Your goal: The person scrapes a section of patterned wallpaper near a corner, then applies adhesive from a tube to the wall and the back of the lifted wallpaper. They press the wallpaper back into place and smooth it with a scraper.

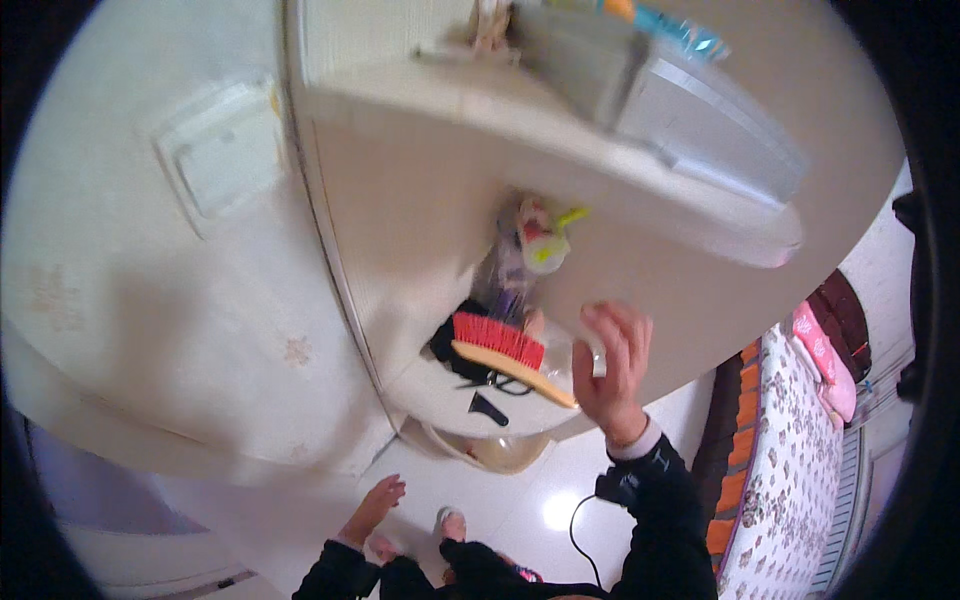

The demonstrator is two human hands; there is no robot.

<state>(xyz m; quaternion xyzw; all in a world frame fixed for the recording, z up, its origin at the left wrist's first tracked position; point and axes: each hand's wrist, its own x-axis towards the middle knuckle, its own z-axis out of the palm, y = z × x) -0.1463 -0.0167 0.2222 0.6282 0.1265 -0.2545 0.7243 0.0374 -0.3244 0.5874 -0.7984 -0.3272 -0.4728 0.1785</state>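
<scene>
The left hand (375, 505) hangs low by the legs, near the white floor (520, 500), fingers loose & a bit apart, holding nothing. A thin black cord (580, 530) curls on the floor by the dark sleeve. Higher up, the right hand (610, 365) is raised to a shelf; its fingers are curled & look closed on a clear see-through thing, maybe a bag or lid (580, 350), but it is too blurry to tell what it is. The brush (505, 352) lies just to the left of the right hand, very close, w/ red bristles on top & a wood handle whose tip points at the hand; can't tell if they touch. The brush rests on a round white tub (470, 400). In the tub, under the brush, are black things, one like a pair of glasses. Behind the brush sits a clear bag (525, 250) w/ small stuff in it: sth. red, sth. yellow-green, sth. purple. Farther up, on top of the white cupboard (400, 200), is a grey box (700, 120). At the right is a bed (790, 450) w/ a flower cover & pink pillows.
</scene>
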